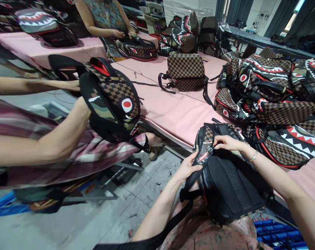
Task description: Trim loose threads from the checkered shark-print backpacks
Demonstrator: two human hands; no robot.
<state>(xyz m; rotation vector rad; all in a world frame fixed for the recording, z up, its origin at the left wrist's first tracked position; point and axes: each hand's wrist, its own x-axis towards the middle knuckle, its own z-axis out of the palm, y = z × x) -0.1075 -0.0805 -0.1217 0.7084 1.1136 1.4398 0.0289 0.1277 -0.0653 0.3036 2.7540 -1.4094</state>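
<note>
Noted first, for extent: pink-covered counter (170, 107), running diagonally from upper left to lower right, above a grey floor (118, 215) strewn with dark scraps. At left, seated beside the counter: person in plaid clothing (76, 163), with both hands on a black, camouflage and brown-checked backpack (110, 100) bearing a red-and-white eye patch. On the right part of the counter: heap of shark-mouth backpacks (277, 90), overlapping and lying at various angles.

Across the wearer's lap, at the near edge of the counter: black-backed backpack (230, 191), padded back panel up, checked and camouflage fabric visible at the top end. Contact with the counter edge: cannot tell. Farther back, upright on the counter between heap and neighbouring person: brown-checked backpack (185, 67), straps trailing to both sides.

Left hand (186, 168): fingers closed around the black shoulder strap (192, 178) of the lap backpack, thumb on top. Right hand (227, 143): fingers pinched together on a small black piece at the upper end of the label. Between the hands, lying along the strap: clear-wrapped red-and-white label (204, 156). On the right wrist: thin bracelet (253, 156).
</note>
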